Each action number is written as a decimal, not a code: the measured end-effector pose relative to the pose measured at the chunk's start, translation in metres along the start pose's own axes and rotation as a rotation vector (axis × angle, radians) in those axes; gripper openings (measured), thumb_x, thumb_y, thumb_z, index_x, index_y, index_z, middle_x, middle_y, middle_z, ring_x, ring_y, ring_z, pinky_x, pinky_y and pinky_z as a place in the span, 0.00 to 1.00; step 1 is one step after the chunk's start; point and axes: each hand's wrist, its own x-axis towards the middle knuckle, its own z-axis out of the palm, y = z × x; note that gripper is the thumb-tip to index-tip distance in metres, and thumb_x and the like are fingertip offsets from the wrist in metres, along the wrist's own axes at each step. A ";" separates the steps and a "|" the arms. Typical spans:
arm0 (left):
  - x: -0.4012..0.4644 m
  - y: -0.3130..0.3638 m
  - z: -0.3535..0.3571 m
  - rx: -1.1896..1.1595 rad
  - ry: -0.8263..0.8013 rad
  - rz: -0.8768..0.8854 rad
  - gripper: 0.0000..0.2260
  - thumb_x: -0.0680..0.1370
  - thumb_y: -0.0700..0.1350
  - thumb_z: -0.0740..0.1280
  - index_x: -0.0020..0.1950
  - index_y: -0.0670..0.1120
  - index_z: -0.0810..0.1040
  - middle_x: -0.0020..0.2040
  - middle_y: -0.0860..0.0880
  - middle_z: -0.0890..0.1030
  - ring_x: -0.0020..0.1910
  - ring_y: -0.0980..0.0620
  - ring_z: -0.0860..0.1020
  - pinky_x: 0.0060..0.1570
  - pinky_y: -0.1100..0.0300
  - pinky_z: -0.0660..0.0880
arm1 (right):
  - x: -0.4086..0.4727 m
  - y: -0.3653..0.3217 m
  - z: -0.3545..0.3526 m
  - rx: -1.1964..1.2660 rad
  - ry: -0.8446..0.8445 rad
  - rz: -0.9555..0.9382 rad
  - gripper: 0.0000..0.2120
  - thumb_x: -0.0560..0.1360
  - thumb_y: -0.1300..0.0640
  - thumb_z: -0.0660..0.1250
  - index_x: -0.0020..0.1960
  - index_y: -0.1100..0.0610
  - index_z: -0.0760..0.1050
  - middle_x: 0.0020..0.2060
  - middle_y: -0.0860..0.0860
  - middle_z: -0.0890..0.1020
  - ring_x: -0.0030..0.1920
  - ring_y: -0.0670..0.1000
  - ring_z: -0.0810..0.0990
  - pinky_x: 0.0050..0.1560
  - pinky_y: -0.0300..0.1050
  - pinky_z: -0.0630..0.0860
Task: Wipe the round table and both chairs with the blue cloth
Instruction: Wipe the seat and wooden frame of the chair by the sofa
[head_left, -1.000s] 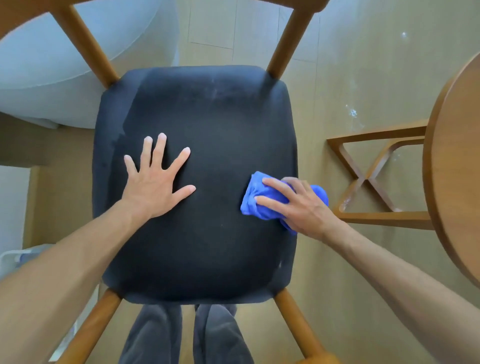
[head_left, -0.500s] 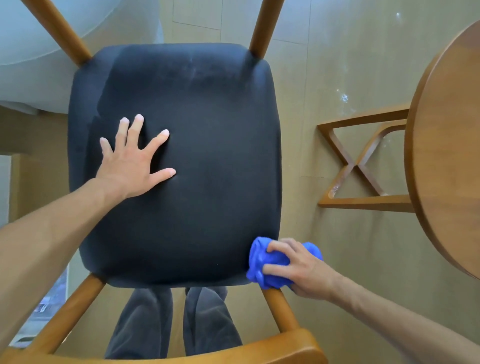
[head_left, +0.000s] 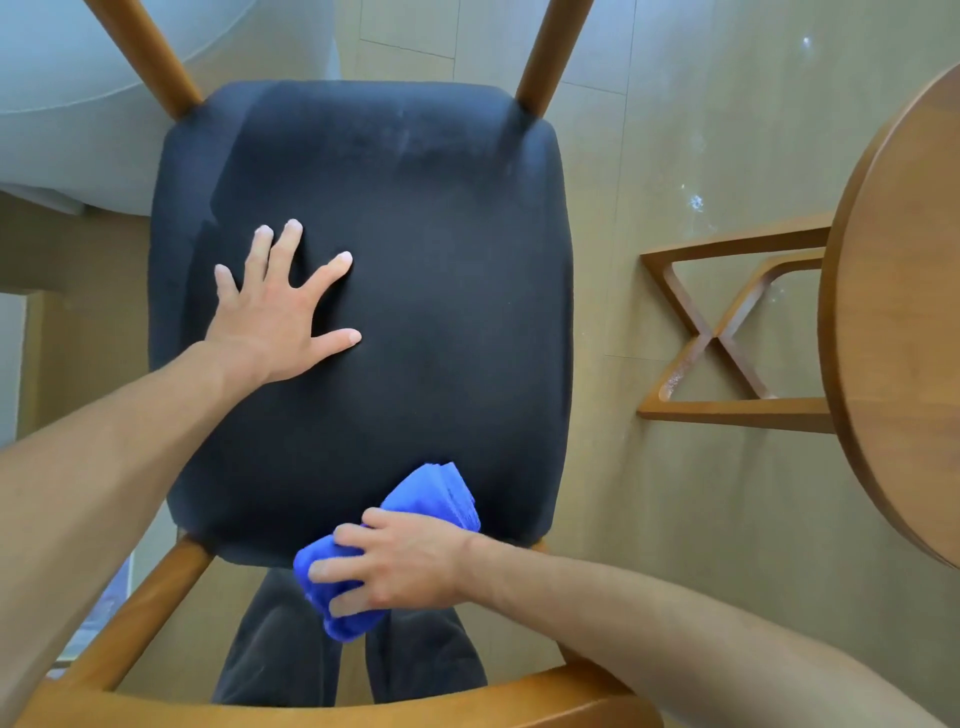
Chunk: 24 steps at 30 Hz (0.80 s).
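I look straight down on a wooden chair with a dark navy seat cushion (head_left: 415, 234). My left hand (head_left: 275, 317) lies flat on the seat's left half, fingers spread. At the seat's near edge my right hand (head_left: 400, 561) grips the bunched blue cloth (head_left: 441, 493), which hangs partly over the edge. The round wooden table (head_left: 904, 332) fills the right side of the view, with its crossed wooden base (head_left: 727, 332) on the floor below it.
The chair's curved wooden backrest (head_left: 363, 712) runs along the bottom, close to my legs in dark trousers (head_left: 291, 665). A pale rounded object (head_left: 78, 104) sits at the upper left behind the chair. The floor is light wood with some white specks.
My right hand has slid the blue cloth from the seat's right side down to its near corner, then leftward along the near edge. My left hand has stayed flat on the seat.
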 end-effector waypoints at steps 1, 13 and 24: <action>0.000 0.000 0.000 0.005 -0.002 0.002 0.36 0.73 0.68 0.58 0.77 0.62 0.47 0.78 0.47 0.38 0.76 0.44 0.37 0.71 0.34 0.51 | -0.002 0.000 -0.001 -0.022 -0.032 -0.025 0.18 0.76 0.52 0.65 0.63 0.38 0.71 0.71 0.43 0.66 0.62 0.53 0.70 0.52 0.42 0.67; -0.002 0.001 0.002 0.003 0.030 0.015 0.36 0.73 0.68 0.58 0.77 0.60 0.49 0.78 0.46 0.39 0.76 0.43 0.38 0.70 0.33 0.50 | -0.181 0.054 0.021 0.103 0.089 0.306 0.17 0.63 0.66 0.72 0.45 0.47 0.76 0.60 0.49 0.70 0.55 0.60 0.77 0.51 0.53 0.75; -0.001 0.000 0.003 0.042 0.037 0.007 0.36 0.74 0.69 0.55 0.77 0.61 0.44 0.78 0.46 0.37 0.76 0.43 0.36 0.70 0.34 0.51 | -0.124 0.146 -0.025 0.477 0.963 1.540 0.20 0.72 0.64 0.67 0.64 0.57 0.74 0.66 0.58 0.67 0.62 0.59 0.69 0.61 0.44 0.67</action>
